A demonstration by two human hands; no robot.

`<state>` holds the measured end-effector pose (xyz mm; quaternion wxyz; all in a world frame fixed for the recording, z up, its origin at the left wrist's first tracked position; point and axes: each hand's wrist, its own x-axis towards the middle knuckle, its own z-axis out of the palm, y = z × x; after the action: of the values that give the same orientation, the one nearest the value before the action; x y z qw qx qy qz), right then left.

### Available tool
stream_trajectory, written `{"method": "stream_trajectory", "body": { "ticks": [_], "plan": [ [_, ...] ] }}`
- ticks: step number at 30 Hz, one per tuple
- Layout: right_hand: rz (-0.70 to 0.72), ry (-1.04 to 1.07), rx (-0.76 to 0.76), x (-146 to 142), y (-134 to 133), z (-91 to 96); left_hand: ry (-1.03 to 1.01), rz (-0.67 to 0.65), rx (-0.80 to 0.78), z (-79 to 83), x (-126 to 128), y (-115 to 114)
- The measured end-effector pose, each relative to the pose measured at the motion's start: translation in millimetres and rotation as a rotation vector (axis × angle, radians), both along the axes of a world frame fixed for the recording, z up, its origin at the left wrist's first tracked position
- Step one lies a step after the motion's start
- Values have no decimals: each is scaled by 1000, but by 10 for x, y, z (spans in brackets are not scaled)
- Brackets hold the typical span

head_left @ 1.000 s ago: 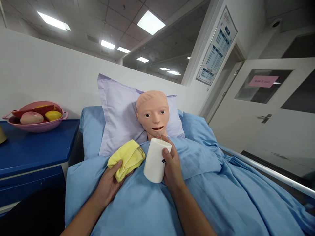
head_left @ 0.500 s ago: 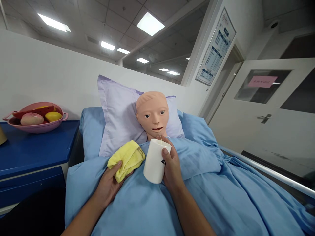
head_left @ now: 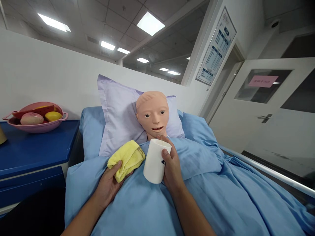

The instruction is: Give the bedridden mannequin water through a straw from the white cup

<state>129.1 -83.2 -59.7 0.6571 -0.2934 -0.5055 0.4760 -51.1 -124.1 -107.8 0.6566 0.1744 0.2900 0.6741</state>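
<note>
Nothing moved: left hand (head_left: 108,183) holds cloth (head_left: 126,158), right hand (head_left: 172,167) cup (head_left: 154,162), print unreadable.

Bright, even light from the ceiling panels (head_left: 150,23), soft shadows, sharp focus, edges perhaps slightly bowed.

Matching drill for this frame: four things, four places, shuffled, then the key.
Things:
1. white cup
2. yellow towel
3. pink bowl
4. lilac pillow

Places:
A. on the blue cabinet
B. behind the manikin head
C. held in the right hand
D. held in the left hand

Pairs: 1-C, 2-D, 3-A, 4-B.
</note>
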Motion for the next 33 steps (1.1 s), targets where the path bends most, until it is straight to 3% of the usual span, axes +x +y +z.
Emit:
{"method": "stream_trajectory", "body": {
  "ticks": [33],
  "plan": [
    [9,-30,-15,0,12,-3,-13,4,5,-2,1,-5]
  ]
}}
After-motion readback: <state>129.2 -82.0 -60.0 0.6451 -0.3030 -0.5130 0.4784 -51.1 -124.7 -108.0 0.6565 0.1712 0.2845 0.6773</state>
